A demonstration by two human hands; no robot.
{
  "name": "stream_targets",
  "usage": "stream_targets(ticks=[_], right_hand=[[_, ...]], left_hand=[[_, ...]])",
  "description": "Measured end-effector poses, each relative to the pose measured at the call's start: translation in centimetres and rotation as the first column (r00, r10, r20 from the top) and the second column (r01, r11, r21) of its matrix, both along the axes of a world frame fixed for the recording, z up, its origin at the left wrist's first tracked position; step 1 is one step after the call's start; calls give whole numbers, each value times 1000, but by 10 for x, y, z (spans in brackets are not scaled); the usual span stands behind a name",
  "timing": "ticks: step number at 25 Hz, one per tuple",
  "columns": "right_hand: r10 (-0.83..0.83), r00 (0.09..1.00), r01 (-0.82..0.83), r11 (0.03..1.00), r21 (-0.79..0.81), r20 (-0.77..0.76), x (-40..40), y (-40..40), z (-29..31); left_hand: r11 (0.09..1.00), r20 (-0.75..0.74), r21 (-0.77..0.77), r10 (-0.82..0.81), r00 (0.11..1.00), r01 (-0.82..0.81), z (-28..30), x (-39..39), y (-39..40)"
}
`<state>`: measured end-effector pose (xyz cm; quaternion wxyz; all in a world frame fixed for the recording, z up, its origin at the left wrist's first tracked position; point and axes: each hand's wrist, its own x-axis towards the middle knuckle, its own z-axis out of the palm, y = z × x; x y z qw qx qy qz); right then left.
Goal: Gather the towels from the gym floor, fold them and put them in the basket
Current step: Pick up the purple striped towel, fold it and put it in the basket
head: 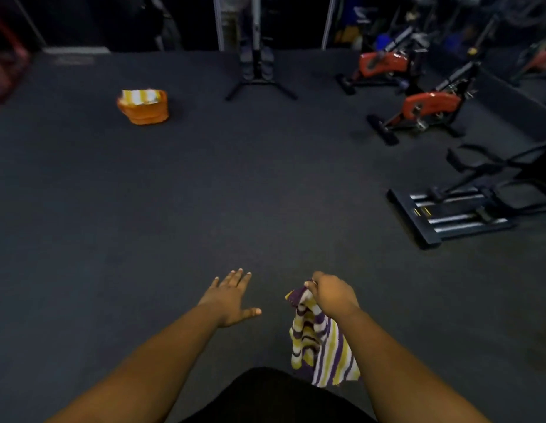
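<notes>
My right hand (332,296) grips the top corner of a purple, yellow and white striped towel (322,346), which hangs down from it above the dark floor. To its left my left hand (232,296) is stretched out flat with fingers spread, holding nothing and apart from the towel. Far ahead on the left stands the orange basket (145,112) on the floor, with a yellow and white striped towel (140,96) lying in it.
Red exercise bikes (424,109) line the right side, with a black machine base (448,215) nearer. A stand with splayed black legs (259,83) sits at the back centre. Dark gym floor (204,193) stretches between me and the basket.
</notes>
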<state>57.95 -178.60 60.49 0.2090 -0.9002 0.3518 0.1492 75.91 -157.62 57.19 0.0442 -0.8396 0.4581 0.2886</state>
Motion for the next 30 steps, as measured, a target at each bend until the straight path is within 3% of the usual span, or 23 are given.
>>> stream_targets(ticks=[4, 10, 16, 23, 30], right_hand=[[82, 991, -79, 996, -35, 106, 127, 2, 19], [122, 947, -158, 982, 101, 299, 330, 0, 25], [296, 907, -323, 945, 45, 301, 512, -4, 44], [360, 884, -358, 932, -63, 297, 713, 1, 64], [371, 897, -346, 927, -142, 240, 898, 16, 74]], left_hand=[[993, 56, -26, 113, 992, -112, 19, 103, 27], [939, 99, -81, 341, 935, -334, 41, 259, 37], [861, 144, -145, 506, 850, -488, 72, 398, 46], [803, 147, -166, 594, 791, -572, 65, 570, 71], [820, 118, -187, 566, 816, -541, 68, 767, 85]])
